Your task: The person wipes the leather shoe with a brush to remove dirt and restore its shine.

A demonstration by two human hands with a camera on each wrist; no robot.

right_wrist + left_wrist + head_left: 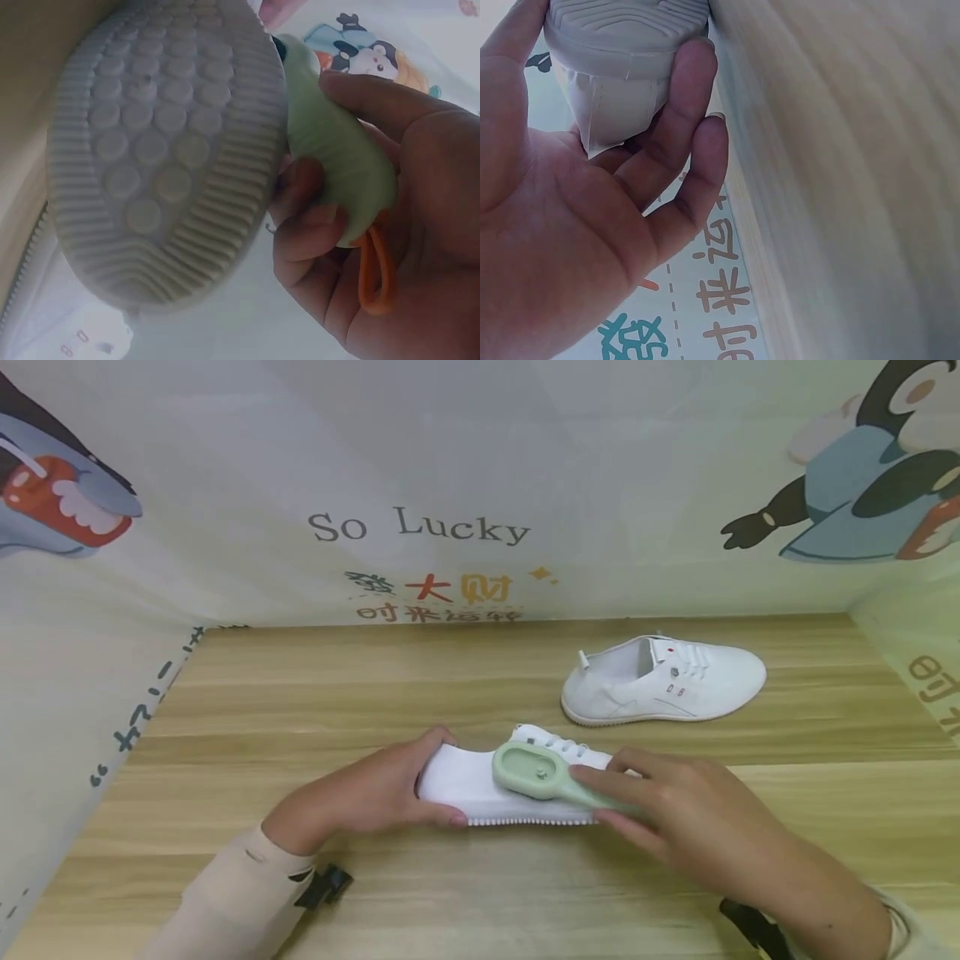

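My left hand (397,785) grips a white lace-up shoe (465,781) by its heel, thumb on the near side. In the left wrist view the fingers (690,82) curl round the heel below the ridged sole. The shoe lies tilted with its side turned up, and its studded sole (169,142) fills much of the right wrist view. A pale green brush (528,770) with an oval head is held by its handle in my right hand (686,814). The brush head rests on the shoe's side, bristles hidden beneath. An orange loop (377,274) hangs from the handle end.
A second white shoe (667,681) stands upright at the back right of the wood-grain table (337,685), toe to the right. A pale printed backdrop (427,460) rises behind the table and along both sides.
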